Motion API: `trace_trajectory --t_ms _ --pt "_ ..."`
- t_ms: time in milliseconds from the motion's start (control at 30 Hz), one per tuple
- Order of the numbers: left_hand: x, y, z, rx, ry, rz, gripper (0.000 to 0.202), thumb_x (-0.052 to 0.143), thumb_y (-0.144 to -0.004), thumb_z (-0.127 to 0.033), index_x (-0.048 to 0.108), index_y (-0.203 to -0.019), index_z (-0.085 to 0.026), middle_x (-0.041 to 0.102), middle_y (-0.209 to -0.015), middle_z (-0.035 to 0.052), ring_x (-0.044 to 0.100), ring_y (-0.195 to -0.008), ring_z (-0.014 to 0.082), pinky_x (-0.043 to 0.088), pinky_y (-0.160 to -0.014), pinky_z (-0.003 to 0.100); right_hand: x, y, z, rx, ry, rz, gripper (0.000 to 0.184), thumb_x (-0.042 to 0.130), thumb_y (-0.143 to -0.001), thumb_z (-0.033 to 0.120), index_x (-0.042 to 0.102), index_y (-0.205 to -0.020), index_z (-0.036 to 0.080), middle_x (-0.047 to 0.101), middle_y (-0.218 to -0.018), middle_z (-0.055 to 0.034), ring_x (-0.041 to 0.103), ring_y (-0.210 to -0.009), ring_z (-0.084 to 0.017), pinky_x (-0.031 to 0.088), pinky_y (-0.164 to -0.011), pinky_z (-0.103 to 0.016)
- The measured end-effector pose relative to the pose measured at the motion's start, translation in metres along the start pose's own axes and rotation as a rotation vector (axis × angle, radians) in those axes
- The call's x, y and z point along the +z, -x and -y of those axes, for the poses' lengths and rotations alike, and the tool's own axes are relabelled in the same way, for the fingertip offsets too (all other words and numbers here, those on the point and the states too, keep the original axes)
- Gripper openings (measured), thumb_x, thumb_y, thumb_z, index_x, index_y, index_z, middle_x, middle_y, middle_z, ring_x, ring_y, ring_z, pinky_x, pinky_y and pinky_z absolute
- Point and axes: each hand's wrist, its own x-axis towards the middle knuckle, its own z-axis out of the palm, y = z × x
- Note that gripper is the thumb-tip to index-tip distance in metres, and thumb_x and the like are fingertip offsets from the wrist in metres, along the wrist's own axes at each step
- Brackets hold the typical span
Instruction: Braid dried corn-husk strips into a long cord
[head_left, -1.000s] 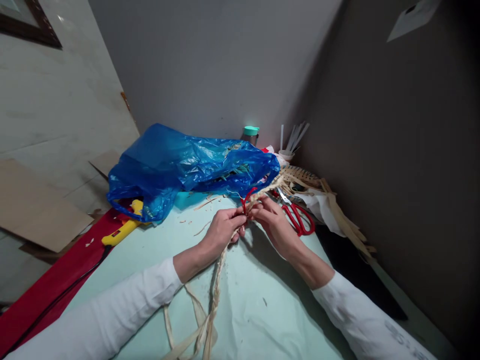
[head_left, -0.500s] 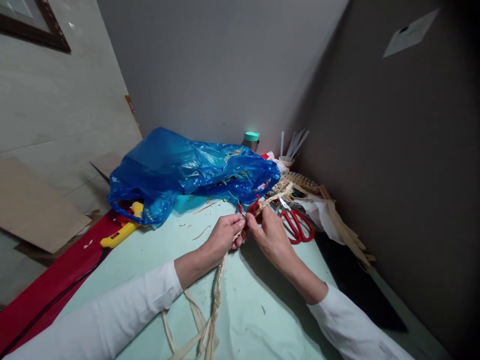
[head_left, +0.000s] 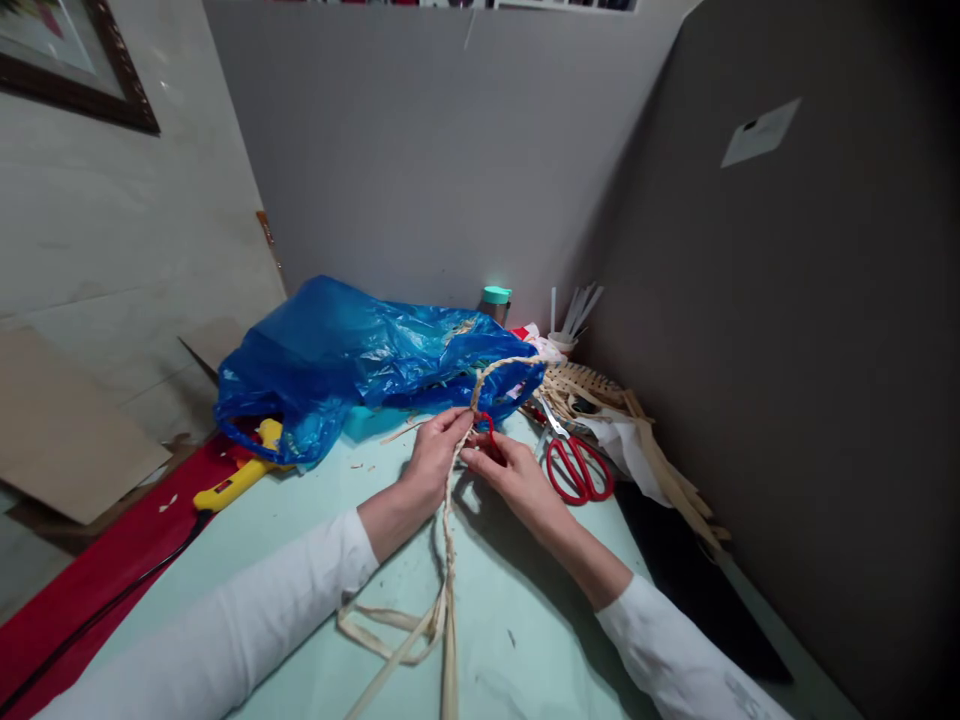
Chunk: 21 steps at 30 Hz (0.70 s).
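Your left hand (head_left: 426, 468) has its fingers pinched closed on a pale, braided plant-fibre cord (head_left: 448, 525). Your right hand (head_left: 529, 492) is just beside, fingers bent near a thin, curved red item (head_left: 490, 432); whether they grip it, I cannot tell. The cord arcs up before the crumpled blue plastic bag (head_left: 322, 345) and runs down over the pale-green-covered bench (head_left: 547, 630), ending in loose flat strips. Red-handled metal scissors (head_left: 577, 470) lie to your right.
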Motion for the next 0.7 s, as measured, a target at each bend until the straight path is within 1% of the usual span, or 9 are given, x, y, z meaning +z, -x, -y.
trace_trajectory --t_ms 100,133,200,267,333,400,467,567,700 --pt "0.015 -0.012 0.007 -0.004 0.022 0.015 0.028 0.073 -0.069 -0.036 0.069 -0.085 -0.013 0.066 -0.079 0.0028 0.058 -0.064 0.0098 0.044 -0.059 0.019 -0.002 -0.003 -0.006 0.034 -0.122 0.058 0.028 0.060 -0.080 0.043 0.054 -0.072 0.017 0.047 -0.058 0.0039 0.038 -0.054 -0.010 0.029 -0.052 -0.024" --pt "0.019 -0.014 0.009 -0.006 0.027 0.023 0.027 0.073 -0.070 -0.036 0.069 -0.085 -0.013 0.066 -0.081 0.0032 0.058 -0.065 0.0099 0.045 -0.061 0.020 -0.004 -0.004 -0.008 0.051 -0.153 0.054 0.028 0.059 -0.080 0.043 0.052 -0.071 0.017 0.046 -0.058 0.0040 0.038 -0.053 -0.010 0.029 -0.051 -0.023" --pt "0.024 -0.015 0.008 -0.014 0.030 0.046 0.026 0.071 -0.072 -0.035 0.068 -0.088 -0.014 0.067 -0.083 0.0035 0.059 -0.068 0.0105 0.047 -0.064 0.021 -0.008 -0.006 -0.011 0.064 -0.149 -0.022 0.028 0.058 -0.080 0.044 0.051 -0.072 0.018 0.048 -0.060 0.0033 0.040 -0.054 -0.010 0.030 -0.051 -0.023" --pt "0.023 -0.009 0.004 -0.056 -0.009 0.083 0.027 0.071 -0.073 -0.032 0.067 -0.094 -0.015 0.067 -0.083 0.0033 0.060 -0.069 0.0112 0.048 -0.064 0.022 -0.013 -0.008 -0.013 0.043 -0.095 -0.145 0.027 0.057 -0.081 0.044 0.051 -0.074 0.018 0.050 -0.062 0.0027 0.043 -0.056 -0.012 0.033 -0.052 -0.023" --pt "0.019 0.004 -0.002 -0.158 -0.103 0.147 0.028 0.070 -0.074 -0.031 0.065 -0.096 -0.016 0.066 -0.080 0.0030 0.062 -0.067 0.0118 0.048 -0.061 0.022 -0.017 -0.010 -0.015 0.020 -0.065 -0.241 0.025 0.055 -0.082 0.044 0.050 -0.077 0.019 0.051 -0.063 0.0026 0.045 -0.058 -0.013 0.036 -0.053 -0.024" --pt "0.013 0.019 -0.007 -0.253 -0.173 0.255 0.024 0.069 -0.076 -0.033 0.062 -0.088 -0.014 0.064 -0.075 0.0035 0.061 -0.060 0.0119 0.049 -0.057 0.023 -0.018 -0.010 -0.016 0.011 -0.056 -0.263 0.023 0.054 -0.082 0.042 0.051 -0.079 0.020 0.052 -0.065 0.0025 0.046 -0.059 -0.013 0.037 -0.055 -0.024" --pt "0.008 0.031 -0.009 -0.311 -0.196 0.286 0.020 0.067 -0.076 -0.029 0.059 -0.086 -0.014 0.062 -0.070 0.0025 0.060 -0.056 0.0117 0.049 -0.054 0.024 -0.016 -0.009 -0.016 0.006 -0.015 -0.243 0.021 0.054 -0.083 0.040 0.051 -0.078 0.020 0.053 -0.066 0.0020 0.048 -0.061 -0.014 0.037 -0.057 -0.025" --pt "0.003 0.040 -0.009 -0.399 -0.195 0.203 0.010 0.062 -0.078 -0.020 0.054 -0.077 -0.014 0.058 -0.061 0.0004 0.056 -0.048 0.0106 0.048 -0.049 0.023 -0.011 -0.006 -0.013 0.007 0.090 -0.255 0.021 0.051 -0.084 0.039 0.049 -0.075 0.021 0.051 -0.064 0.0028 0.046 -0.060 -0.014 0.035 -0.056 -0.026" --pt "0.002 0.039 -0.007 -0.437 -0.133 0.100 0.016 0.051 -0.085 -0.019 0.050 -0.069 -0.015 0.053 -0.056 -0.0012 0.050 -0.040 0.0081 0.043 -0.043 0.021 -0.010 -0.005 -0.011 -0.010 0.156 -0.304 0.021 0.049 -0.085 0.038 0.045 -0.074 0.021 0.048 -0.063 0.0033 0.043 -0.059 -0.014 0.033 -0.057 -0.026"
